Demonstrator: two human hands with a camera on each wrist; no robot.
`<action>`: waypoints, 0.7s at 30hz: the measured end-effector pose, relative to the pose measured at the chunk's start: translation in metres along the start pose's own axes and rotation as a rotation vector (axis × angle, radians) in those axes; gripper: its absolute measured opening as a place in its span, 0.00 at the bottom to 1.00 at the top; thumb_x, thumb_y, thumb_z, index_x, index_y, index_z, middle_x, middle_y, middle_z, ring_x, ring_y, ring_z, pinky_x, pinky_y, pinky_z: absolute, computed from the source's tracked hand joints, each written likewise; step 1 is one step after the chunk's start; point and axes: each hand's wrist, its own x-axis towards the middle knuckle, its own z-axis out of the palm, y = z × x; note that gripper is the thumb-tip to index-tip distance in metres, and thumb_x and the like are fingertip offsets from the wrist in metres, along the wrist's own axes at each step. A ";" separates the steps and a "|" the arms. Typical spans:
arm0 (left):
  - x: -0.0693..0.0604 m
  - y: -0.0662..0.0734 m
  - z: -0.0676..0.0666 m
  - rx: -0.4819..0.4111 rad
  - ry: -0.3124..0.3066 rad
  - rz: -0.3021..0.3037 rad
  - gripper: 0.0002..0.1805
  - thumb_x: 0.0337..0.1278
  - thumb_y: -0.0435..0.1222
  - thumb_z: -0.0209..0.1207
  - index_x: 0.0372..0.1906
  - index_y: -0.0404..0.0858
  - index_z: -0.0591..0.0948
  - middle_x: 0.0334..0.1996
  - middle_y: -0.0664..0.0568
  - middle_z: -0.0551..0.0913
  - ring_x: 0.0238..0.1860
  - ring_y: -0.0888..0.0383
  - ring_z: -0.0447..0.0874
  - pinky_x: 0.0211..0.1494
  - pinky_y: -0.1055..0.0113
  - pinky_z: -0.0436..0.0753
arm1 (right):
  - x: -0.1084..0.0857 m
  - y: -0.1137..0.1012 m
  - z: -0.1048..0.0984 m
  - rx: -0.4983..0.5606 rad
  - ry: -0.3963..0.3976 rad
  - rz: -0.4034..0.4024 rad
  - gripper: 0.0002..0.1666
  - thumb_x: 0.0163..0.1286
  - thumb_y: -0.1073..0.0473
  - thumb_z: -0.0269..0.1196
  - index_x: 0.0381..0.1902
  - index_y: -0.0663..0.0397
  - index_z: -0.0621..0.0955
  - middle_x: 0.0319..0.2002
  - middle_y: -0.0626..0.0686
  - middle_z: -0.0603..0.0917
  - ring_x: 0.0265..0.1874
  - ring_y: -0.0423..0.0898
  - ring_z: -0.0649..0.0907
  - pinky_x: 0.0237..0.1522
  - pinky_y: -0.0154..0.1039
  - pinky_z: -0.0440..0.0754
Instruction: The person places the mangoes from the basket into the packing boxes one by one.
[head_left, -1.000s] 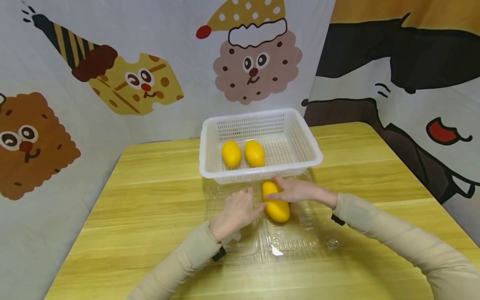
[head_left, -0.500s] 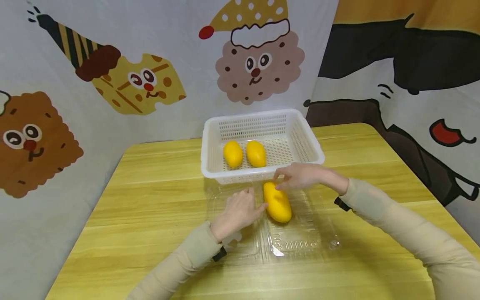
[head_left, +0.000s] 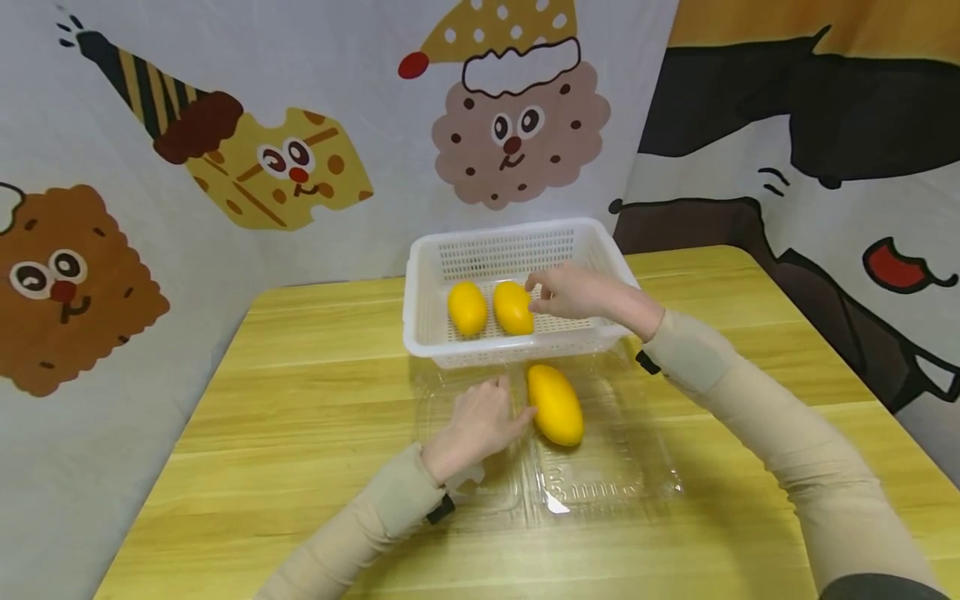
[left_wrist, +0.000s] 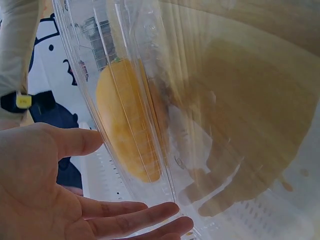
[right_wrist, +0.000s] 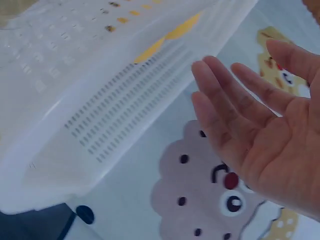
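My left hand [head_left: 480, 423] is released: its fingers are extended and grasp nothing. It is positioned over the left half of the clear plastic container [head_left: 600, 467], which lies unfolded on the wooden counter [head_left: 300, 400]. The thumb points toward the center ridge; in the left wrist view its tip is at the edge of the clear plastic. The first mango [head_left: 556, 407] is located in the right half of the container, close to that ridge, lying on its side at a slant just beside my thumb. My right hand [head_left: 576, 292] is also released, with fingers slightly bent and nothing in their grasp. It is above the white slotted basket [head_left: 517, 342], which stands directly behind the container. The basket holds two units side by side: the second mango [head_left: 467, 308] on the left and the third mango [head_left: 513, 308] on the right. In the head view my right fingertips overlap the right edge of the third mango; I cannot tell whether they touch it. A white cloth [head_left: 390, 125] printed with cartoon biscuits and cheese hangs behind the counter. Beige sleeves [head_left: 765, 417] cover both my forearms.
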 end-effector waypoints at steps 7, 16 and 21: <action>0.000 0.001 0.000 0.010 0.005 0.002 0.39 0.62 0.55 0.54 0.64 0.26 0.68 0.19 0.52 0.69 0.14 0.63 0.61 0.15 0.77 0.65 | 0.036 0.013 -0.008 0.011 0.000 0.000 0.23 0.71 0.54 0.56 0.60 0.60 0.73 0.51 0.63 0.82 0.49 0.55 0.82 0.51 0.49 0.81; 0.000 0.000 0.000 0.004 0.009 0.008 0.39 0.62 0.55 0.55 0.63 0.26 0.68 0.18 0.52 0.68 0.14 0.64 0.61 0.15 0.77 0.64 | 0.071 0.020 -0.010 -0.103 -0.028 -0.024 0.25 0.69 0.54 0.57 0.63 0.53 0.72 0.61 0.59 0.76 0.60 0.56 0.75 0.63 0.52 0.73; 0.000 0.000 0.001 0.008 0.006 0.009 0.39 0.62 0.55 0.54 0.63 0.26 0.68 0.18 0.52 0.69 0.15 0.63 0.62 0.16 0.76 0.66 | 0.083 0.028 0.004 -0.268 -0.175 -0.020 0.32 0.65 0.60 0.60 0.67 0.45 0.68 0.71 0.55 0.64 0.70 0.56 0.64 0.71 0.55 0.62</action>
